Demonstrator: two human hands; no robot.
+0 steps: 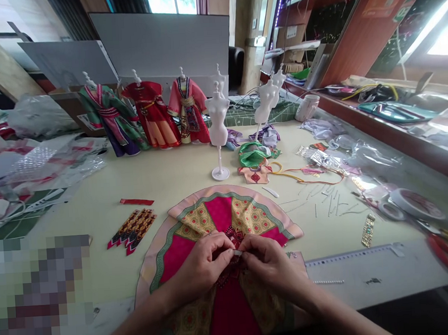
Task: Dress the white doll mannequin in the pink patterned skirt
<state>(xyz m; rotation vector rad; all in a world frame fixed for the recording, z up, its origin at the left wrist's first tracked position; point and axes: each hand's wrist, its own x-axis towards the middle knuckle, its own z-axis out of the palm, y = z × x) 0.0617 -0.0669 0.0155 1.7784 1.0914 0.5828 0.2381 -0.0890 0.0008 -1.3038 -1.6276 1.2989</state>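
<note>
Over the middle of a round patterned cloth [219,208], my left hand [207,262] and my right hand [267,261] meet with thumbs and fingertips pinched. A small whitish strip [237,253] spans the gap between them, an end in each pinch. What it is made of I cannot make out. Magenta and gold floral panels form the cloth, with a green band and a pale pink border. Dark red patterned fabric [234,236] shows behind the fingertips at its centre; the hands cover part of it.
White mini dress forms [217,112] stand at the back beside a red doll dress [152,116]. Patterned fabric pieces [132,227] and a red strip [137,201] lie left. At right are a ruler [351,257], tape roll [416,204], red-handled scissors [447,257] and a jewelled trim [368,231].
</note>
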